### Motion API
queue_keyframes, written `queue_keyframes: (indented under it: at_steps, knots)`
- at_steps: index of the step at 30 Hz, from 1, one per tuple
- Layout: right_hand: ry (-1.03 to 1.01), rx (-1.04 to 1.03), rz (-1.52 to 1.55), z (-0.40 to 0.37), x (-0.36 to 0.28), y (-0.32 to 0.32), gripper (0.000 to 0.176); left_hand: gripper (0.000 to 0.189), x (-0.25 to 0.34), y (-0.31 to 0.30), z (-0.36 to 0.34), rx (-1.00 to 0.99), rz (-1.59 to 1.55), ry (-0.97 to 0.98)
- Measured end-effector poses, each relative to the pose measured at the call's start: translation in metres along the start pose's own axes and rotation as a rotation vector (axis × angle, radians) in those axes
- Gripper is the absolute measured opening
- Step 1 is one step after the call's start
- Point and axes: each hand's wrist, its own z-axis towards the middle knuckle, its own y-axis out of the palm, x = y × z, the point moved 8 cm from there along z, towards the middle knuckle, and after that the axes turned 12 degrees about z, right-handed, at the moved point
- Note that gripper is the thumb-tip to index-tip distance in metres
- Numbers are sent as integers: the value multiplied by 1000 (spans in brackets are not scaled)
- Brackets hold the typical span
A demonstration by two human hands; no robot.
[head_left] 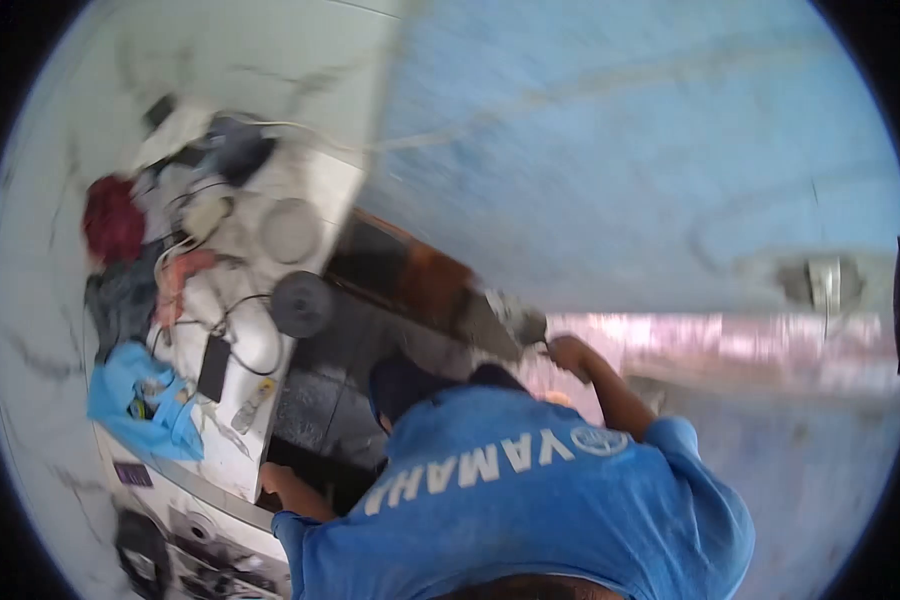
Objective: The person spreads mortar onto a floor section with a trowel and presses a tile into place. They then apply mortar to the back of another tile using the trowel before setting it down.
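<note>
At between nine and ten o'clock in the view, a maroon cloth [113,218] lies on the far side of a white counter [333,185]; a blue bag [140,395] and a dark phone-like object [213,368] are toward half past eight. The counter seems to serve as the place to put everything. At half past seven, the left hand [282,482] meets the counter edge, perhaps for support; its fingers are hidden, so I cannot tell if they grip. A dark disc [302,303] sits at nine o'clock, at the inner edge. Close to the centre, a brown piece [435,285] narrows the passage. Toward four o'clock, a grey tool [515,318] (like a trowel, but blurred) is in the right hand [571,357], which closes around its handle, probably for firm control. At two o'clock, a large blue surface [650,150] limits the space.
</note>
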Motion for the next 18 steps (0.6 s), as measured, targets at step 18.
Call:
queue_keyframes:
  at_steps: [18]
  knots:
    - [206, 580, 1097, -115, 307, 297, 27, 24, 442, 8, -489, 26, 694, 2031]
